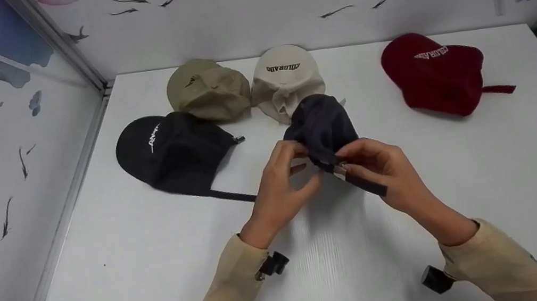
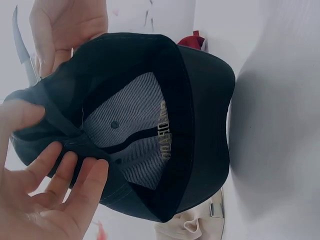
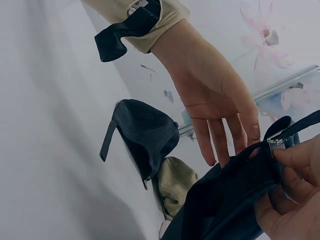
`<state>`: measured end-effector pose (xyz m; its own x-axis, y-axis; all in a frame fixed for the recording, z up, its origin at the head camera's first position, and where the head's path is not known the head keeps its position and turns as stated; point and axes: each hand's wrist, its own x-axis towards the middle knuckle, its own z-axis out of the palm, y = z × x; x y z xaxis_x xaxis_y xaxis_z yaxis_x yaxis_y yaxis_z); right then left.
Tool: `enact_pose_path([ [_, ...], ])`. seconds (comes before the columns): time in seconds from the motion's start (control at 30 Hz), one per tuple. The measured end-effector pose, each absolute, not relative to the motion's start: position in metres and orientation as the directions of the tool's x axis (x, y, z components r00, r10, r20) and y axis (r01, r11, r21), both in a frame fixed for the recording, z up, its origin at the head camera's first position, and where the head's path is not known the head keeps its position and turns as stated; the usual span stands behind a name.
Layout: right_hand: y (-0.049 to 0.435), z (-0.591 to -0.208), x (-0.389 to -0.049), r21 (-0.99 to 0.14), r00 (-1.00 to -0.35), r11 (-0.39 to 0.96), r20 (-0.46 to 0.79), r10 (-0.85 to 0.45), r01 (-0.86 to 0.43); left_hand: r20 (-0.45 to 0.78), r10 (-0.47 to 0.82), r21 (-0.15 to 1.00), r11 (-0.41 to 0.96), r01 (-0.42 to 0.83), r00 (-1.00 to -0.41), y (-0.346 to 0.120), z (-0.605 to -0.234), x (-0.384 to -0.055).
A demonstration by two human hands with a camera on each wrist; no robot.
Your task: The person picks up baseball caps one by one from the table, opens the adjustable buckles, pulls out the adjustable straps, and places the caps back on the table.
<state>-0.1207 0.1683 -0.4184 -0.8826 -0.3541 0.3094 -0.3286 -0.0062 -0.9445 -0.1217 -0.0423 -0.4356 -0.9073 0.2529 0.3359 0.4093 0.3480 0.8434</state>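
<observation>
A navy baseball cap is held off the white table, brim toward the table, its lined inside facing the left wrist camera. My right hand pinches its back strap at the metal buckle, thumb and fingers close together; the strap's end sticks out past them. On the other side of the cap's back opening, my left hand touches the edge with its fingertips. Its fingers are fairly straight and its thumb stands apart from them.
Behind the navy cap lie a cream cap and an olive cap. A black cap lies left, its strap reaching toward my left wrist. Far right is a dark red cap. Printed panels border the table.
</observation>
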Motion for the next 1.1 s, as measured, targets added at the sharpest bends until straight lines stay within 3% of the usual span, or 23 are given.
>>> enact_pose_path([
  [0.43, 0.171, -0.421, -0.122, -0.937, -0.871, -0.026, 0.333, -0.362, -0.347, 0.340, 0.309, 0.805, 0.394, 0.444, -0.888, -0.038, -0.438, -0.120],
  [0.8, 0.177, -0.418, -0.121, -0.947, -0.908, 0.052, 0.286, -0.307, -0.316, 0.362, 0.225, 0.824, 0.376, 0.424, -0.905, -0.040, -0.438, -0.123],
  [1.1, 0.185, -0.415, -0.121, -0.958, -0.920, 0.021, 0.269, -0.284, -0.287, 0.357, 0.178, 0.827, 0.396, 0.399, -0.917, -0.050, -0.438, -0.126],
])
